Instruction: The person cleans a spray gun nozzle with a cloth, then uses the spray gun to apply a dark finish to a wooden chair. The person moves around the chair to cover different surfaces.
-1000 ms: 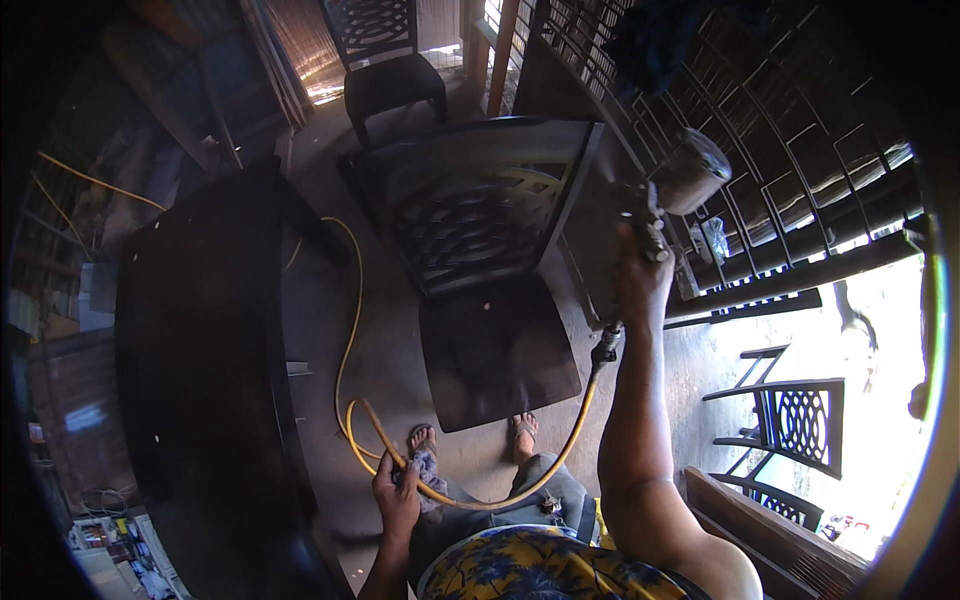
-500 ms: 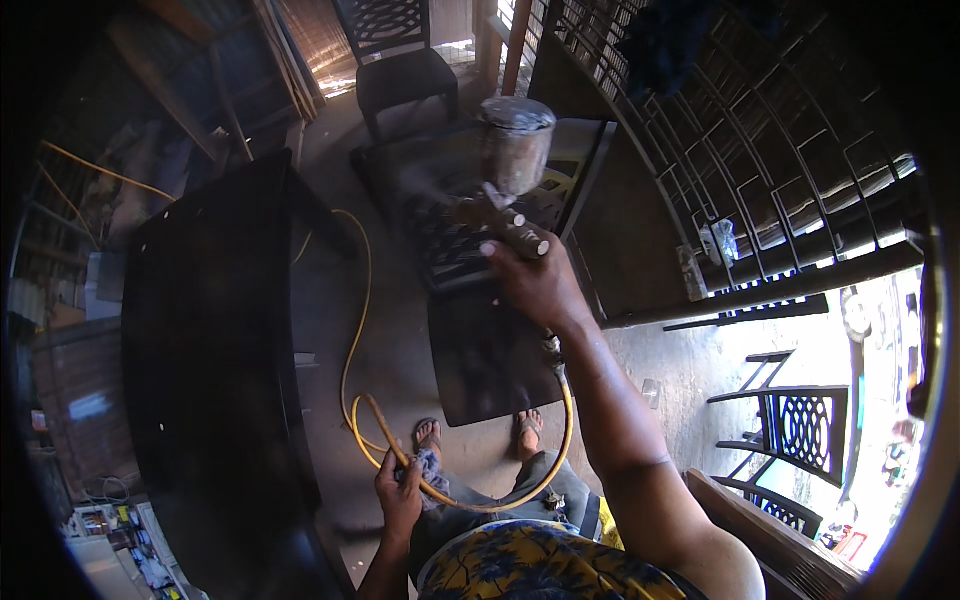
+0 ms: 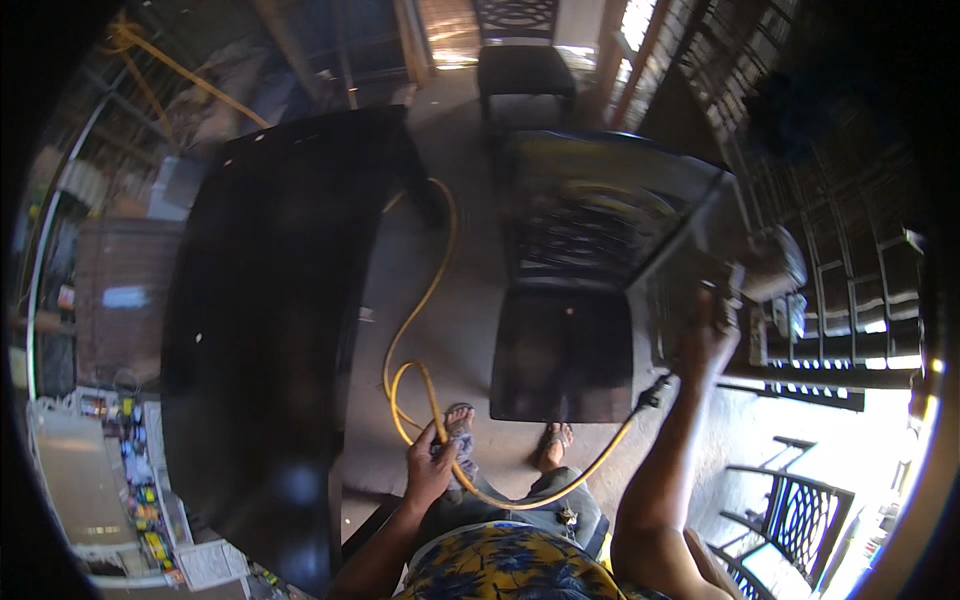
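the right hand [image 3: 706, 338] is clamped on a spray gun [image 3: 762, 272] raised beside the dark chair [image 3: 580, 290]; the left hand [image 3: 428, 465] grips the yellow air hose [image 3: 415, 330] looping across the floor [image 3: 470, 150].

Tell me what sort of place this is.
Probably a furniture-finishing workshop. The right hand holds a spray gun fed by a yellow hose, which the left hand grips, beside a dark chair. More chair frames stand nearby.
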The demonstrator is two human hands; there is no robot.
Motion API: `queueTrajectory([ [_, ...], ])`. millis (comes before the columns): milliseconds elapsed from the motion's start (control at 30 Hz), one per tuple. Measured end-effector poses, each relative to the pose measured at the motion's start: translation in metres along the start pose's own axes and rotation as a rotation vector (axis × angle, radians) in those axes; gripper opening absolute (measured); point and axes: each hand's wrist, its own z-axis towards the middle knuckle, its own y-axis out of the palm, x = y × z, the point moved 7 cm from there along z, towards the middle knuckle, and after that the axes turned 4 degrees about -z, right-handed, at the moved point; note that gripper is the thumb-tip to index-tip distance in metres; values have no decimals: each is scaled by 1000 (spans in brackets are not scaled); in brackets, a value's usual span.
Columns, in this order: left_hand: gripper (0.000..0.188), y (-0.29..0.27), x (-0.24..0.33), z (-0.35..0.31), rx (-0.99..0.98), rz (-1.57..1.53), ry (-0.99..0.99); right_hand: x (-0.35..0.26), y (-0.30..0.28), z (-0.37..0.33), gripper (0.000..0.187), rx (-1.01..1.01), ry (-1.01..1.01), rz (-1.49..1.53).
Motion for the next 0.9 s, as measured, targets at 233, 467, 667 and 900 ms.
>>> queueTrajectory([
  [233,43,8,-12,-5,-24,33,-29,-19,84,-47,23,-348,-40,170],
  [467,31,16,2,-6,-58,58,-19,-34,102,-55,32,-511,-68,138],
  [667,34,11,3,-3,-14,53,-23,-13,33,-18,21,-14,-44,190],
  [900,46,6,13,5,-40,90,7,-33,40,-13,18,-119,-18,124],
])
